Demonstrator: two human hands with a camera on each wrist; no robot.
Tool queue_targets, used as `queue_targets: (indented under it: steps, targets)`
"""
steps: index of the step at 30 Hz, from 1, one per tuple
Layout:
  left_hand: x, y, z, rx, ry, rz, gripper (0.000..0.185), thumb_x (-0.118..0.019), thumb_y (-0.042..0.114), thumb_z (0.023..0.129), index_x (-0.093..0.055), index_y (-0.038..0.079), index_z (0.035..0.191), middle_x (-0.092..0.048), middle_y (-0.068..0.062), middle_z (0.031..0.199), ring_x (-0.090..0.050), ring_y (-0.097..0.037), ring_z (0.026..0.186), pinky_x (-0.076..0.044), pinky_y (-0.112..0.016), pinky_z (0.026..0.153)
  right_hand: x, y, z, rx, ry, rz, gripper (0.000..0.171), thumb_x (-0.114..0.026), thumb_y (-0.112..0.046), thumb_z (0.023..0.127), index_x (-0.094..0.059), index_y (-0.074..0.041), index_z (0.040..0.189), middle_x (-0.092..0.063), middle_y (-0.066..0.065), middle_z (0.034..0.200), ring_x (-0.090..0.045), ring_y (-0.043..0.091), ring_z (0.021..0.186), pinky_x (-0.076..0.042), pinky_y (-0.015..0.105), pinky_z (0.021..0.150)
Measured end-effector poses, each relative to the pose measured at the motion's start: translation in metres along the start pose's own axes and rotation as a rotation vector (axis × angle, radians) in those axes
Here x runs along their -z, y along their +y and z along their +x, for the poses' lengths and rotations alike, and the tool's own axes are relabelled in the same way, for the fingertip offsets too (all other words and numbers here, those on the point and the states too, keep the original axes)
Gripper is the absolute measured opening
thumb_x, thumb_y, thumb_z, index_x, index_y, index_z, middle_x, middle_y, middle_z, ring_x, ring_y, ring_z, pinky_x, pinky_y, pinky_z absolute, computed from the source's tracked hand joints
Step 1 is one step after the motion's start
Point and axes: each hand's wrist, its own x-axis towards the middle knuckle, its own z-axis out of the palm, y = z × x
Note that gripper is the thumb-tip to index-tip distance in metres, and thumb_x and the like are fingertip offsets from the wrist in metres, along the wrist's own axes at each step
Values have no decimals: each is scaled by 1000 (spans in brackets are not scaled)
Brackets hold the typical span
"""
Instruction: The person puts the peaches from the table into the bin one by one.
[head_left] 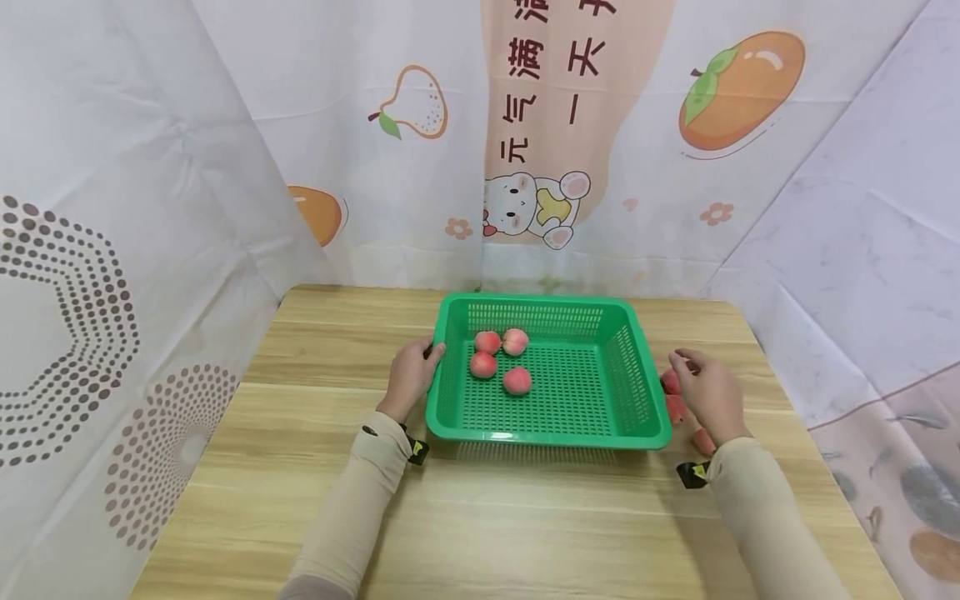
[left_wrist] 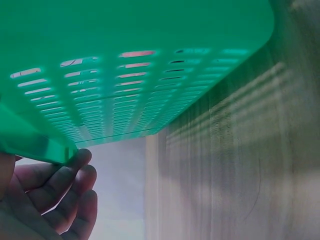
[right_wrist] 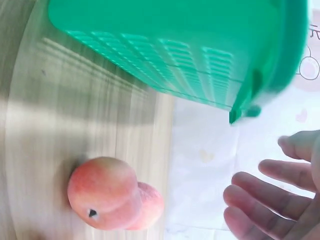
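Observation:
A green slotted basket (head_left: 543, 435) stands on the wooden table and holds several pink peaches (head_left: 517, 380) in its left half. My left hand (head_left: 420, 360) grips the basket's left rim, thumb over the edge. The left wrist view shows its fingers (left_wrist: 62, 182) curled under the rim of the basket (left_wrist: 150, 40). My right hand (head_left: 701, 379) hovers just right of the basket, fingers relaxed and holding nothing. It is over three loose peaches (head_left: 677, 408) on the table. In the right wrist view the right hand (right_wrist: 265, 195) is spread above two peaches (right_wrist: 102, 192) beside the basket (right_wrist: 190, 40).
The wooden table (head_left: 300, 467) is walled in on three sides by white printed cloth (head_left: 112, 208). Bare tabletop lies left of the basket and in front of it. The table's right edge (head_left: 787, 400) runs close behind the loose peaches.

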Motion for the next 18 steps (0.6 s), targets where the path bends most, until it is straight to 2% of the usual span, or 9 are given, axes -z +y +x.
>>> queue_targets:
  steps: [2, 4, 7, 9, 12, 18]
  targets:
    - [0, 0, 0, 1, 3, -2, 41, -51, 30, 102, -61, 0, 129, -70, -15, 106, -64, -24, 88, -52, -41, 79, 3, 1, 0, -9, 16, 21, 50, -43, -36, 103, -59, 4, 129, -66, 31, 108, -60, 28, 52, -46, 34, 46]
    - [0, 1, 0, 4, 7, 1, 41, -52, 30, 102, -62, 0, 128, -70, -15, 107, -63, -24, 89, -52, -41, 80, 6, 3, 0, -18, 15, 14, 50, -43, -36, 103, -58, 4, 129, -66, 31, 108, -61, 29, 53, -47, 36, 47]
    - [-1, 0, 0, 4, 12, 8, 41, -52, 31, 102, -63, 0, 127, -70, -15, 107, -63, -25, 90, -52, -42, 81, 10, 6, 1, -27, 11, -14, 50, -42, -35, 103, -58, 4, 129, -65, 32, 111, -66, 38, 77, -52, 46, 63]
    - [-1, -1, -1, 0, 14, 10, 41, -52, 31, 102, -63, 0, 126, -70, -15, 106, -63, -25, 89, -52, -42, 81, 12, 7, 1, -26, 7, -42, 50, -42, -34, 103, -59, 6, 128, -65, 32, 112, -62, 42, 95, -50, 51, 74]
    - [-2, -3, -1, -13, 20, 7, 40, -52, 30, 101, -64, 0, 124, -71, -16, 105, -63, -25, 87, -52, -42, 79, 14, 11, 3, -31, -15, -54, 50, -42, -33, 103, -58, 7, 127, -64, 33, 115, -60, 46, 102, -49, 56, 79]
    - [-4, -4, -2, -27, 45, -24, 39, -52, 30, 101, -65, 0, 122, -71, -16, 104, -64, -25, 86, -52, -41, 77, 18, 20, 5, -34, -8, -68, 48, -42, -32, 103, -60, 7, 125, -63, 33, 116, -60, 48, 102, -48, 58, 80]
